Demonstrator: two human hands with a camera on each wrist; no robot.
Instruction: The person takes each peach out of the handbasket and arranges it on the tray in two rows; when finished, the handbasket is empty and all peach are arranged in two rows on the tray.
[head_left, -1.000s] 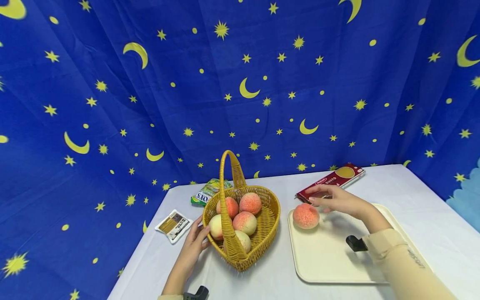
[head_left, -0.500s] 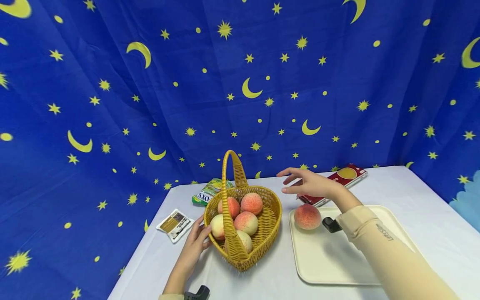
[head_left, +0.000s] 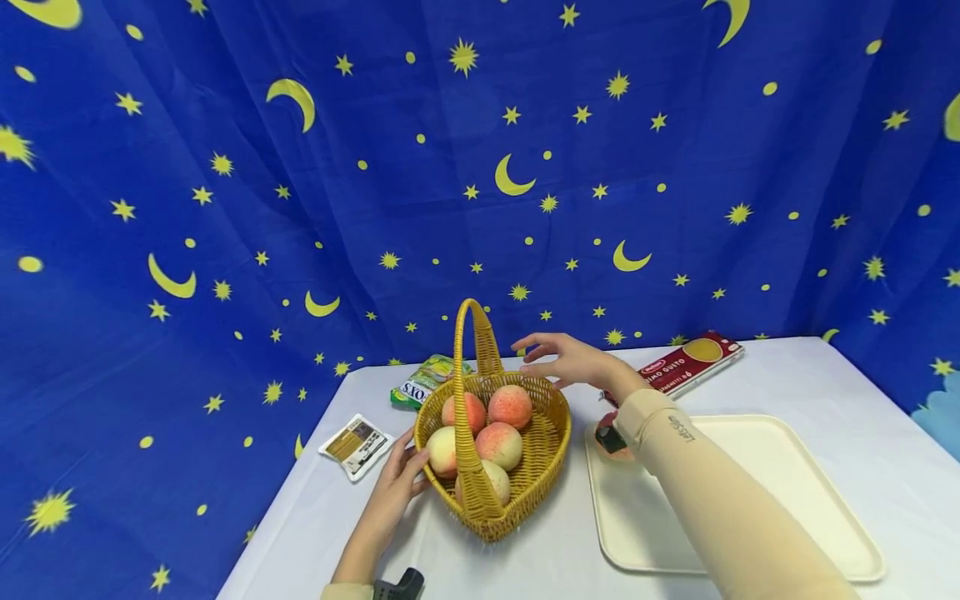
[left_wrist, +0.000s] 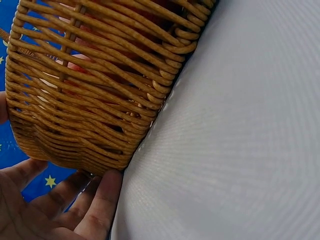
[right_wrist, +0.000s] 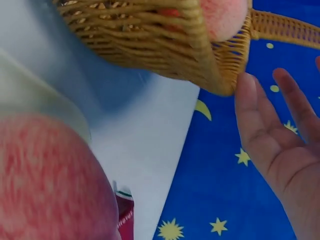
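A heart-shaped wicker basket [head_left: 542, 483] with a tall handle holds several peaches [head_left: 511, 407] in the head view. My left hand [head_left: 392, 492] rests against the basket's left side. In the left wrist view its extended fingers [left_wrist: 95, 210] touch the woven wall low down, near the tablecloth. At the back right rim is my right hand [head_left: 573, 363], fingers spread and nothing held. Seen from the right wrist, one fingertip [right_wrist: 246, 85] is right at the basket's rim. Another peach [right_wrist: 50, 180] sits on the tray, partly hidden behind the right wrist's black camera in the head view.
A cream tray [head_left: 817, 508] lies at the right under my right forearm. Behind it is a dark red spaghetti pack [head_left: 697, 360]. A green bag [head_left: 424, 380] sits behind the basket, and a small flat packet [head_left: 357, 446] lies to its left. A blue curtain hangs behind the table.
My right hand has moved left from above the tray's peach to the basket's back right rim. The left hand stays at the basket. The head view has shifted slightly.
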